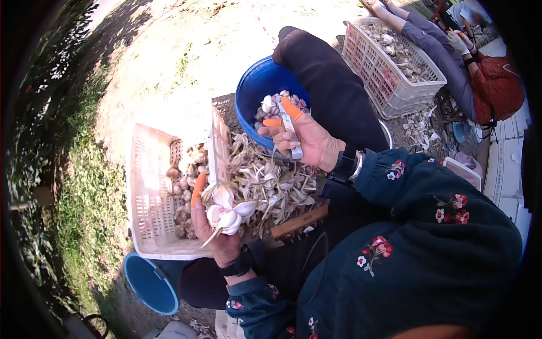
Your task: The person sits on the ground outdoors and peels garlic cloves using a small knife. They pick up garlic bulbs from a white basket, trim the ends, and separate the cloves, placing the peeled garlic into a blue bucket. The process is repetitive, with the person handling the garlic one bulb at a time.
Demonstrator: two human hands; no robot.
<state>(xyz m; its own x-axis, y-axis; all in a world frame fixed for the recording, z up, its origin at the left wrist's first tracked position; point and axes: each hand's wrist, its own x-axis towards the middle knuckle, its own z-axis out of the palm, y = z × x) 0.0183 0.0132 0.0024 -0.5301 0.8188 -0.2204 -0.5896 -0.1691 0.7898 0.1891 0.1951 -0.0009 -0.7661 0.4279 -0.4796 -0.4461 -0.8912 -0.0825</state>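
Note:
My left hand, an orange finger cot on one finger, holds a garlic bulb with its white cloves spread apart and a dry stem end hanging down. My right hand grips a metal-handled tool, perhaps a small knife, with orange cots on its thumb or fingers; the blade cannot be made out. Beneath and beyond that hand is a blue bucket with peeled purplish garlic cloves inside. A white plastic crate beside my left hand contains whole garlic bulbs.
Garlic skins and stems are heaped between crate and bucket, near a wooden bar. An empty-looking blue bucket stands lower left. At upper right, a gloved person sits by another garlic-filled crate.

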